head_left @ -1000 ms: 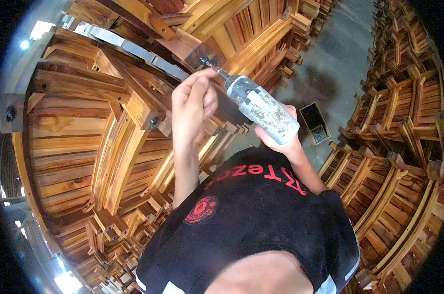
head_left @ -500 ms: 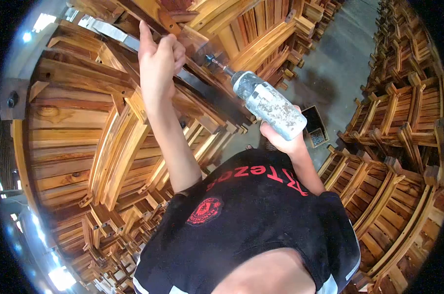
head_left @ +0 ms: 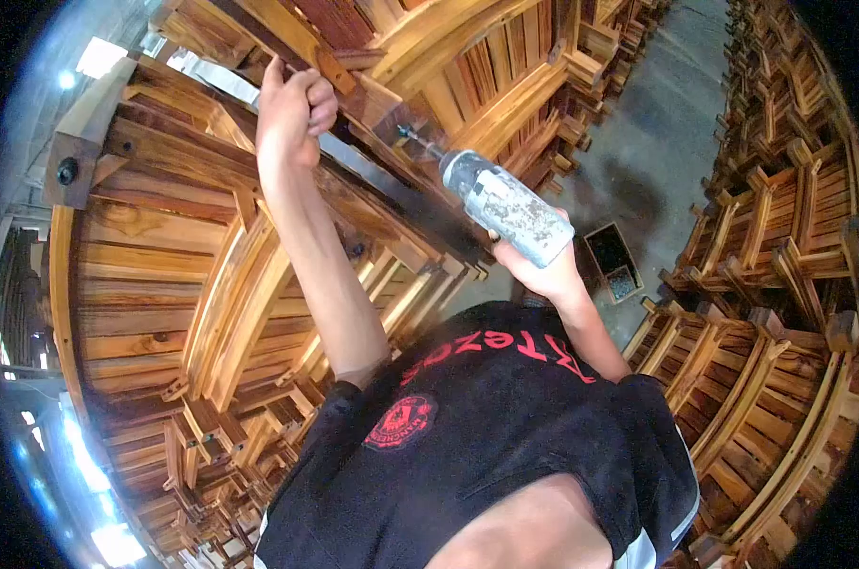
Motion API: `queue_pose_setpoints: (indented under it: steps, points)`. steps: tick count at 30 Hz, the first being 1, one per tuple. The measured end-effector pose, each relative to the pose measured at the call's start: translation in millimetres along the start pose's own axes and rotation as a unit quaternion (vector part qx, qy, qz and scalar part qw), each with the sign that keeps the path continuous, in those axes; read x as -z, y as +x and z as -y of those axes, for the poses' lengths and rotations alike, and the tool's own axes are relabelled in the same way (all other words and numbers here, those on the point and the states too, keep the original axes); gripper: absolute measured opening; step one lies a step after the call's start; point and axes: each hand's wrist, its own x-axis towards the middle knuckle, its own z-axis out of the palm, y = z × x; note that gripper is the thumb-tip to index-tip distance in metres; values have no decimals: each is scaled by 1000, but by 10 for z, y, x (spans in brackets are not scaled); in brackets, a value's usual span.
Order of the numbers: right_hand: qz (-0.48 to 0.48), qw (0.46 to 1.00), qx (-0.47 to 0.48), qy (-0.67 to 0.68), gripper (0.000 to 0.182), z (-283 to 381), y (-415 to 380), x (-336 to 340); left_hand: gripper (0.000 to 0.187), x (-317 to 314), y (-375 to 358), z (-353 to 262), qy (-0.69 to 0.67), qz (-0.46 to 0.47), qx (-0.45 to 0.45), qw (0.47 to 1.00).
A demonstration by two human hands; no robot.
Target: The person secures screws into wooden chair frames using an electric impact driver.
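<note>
My right hand (head_left: 541,268) is wrapped round the rear of a power driver (head_left: 513,209) with a scuffed, whitish body. Its thin shank points up and left, and the dark tip overlaps a wooden block (head_left: 401,123) of a brown wooden frame. My left hand (head_left: 295,116) is over the long wooden rail (head_left: 301,47) of that frame, left of the driver tip. Its index finger points forward and the other fingers are curled in; what they hold, if anything, I cannot tell.
Slatted wooden panels (head_left: 145,275) with curved rails stand close on my left. More wooden frames (head_left: 733,417) line the right side. A small open box (head_left: 612,264) with small pieces in one part sits on the grey floor (head_left: 671,104).
The view has shifted, so the panels on the left appear farther right. My left hand has drawn back a little along the rail. The driver sits slightly farther left, its tip still over the block.
</note>
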Motion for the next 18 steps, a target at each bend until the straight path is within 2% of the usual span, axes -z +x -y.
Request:
queue_pose_setpoints:
  steps: [2,3,6,7,10,13,16,18]
  points:
    - [-3,1000,6,4,35,-3,-3,-7,61,-43,-32,22,13,-29,5,999]
    - [0,1000,0,8,35,-2,-11,-8,68,-39,-55,-17,32,8,4,999]
    - [-8,1000,21,-12,34,7,-4,-37,62,-22,-51,2,35,18,0,999]
    - [-12,999,34,-27,34,13,-3,-37,55,-24,-46,15,27,11,-3,1000]
    - [-21,999,13,-25,34,67,-7,-36,49,-46,-51,18,4,-2,2,1000]
    - [-18,999,-6,27,33,17,-15,-51,72,7,-3,46,-1,24,-5,1000]
    - [-16,1000,8,20,33,-30,-21,-58,74,3,-7,43,-1,20,3,1000]
    - [-18,1000,5,2,33,11,-10,-73,67,-45,-51,26,8,-1,4,1000]
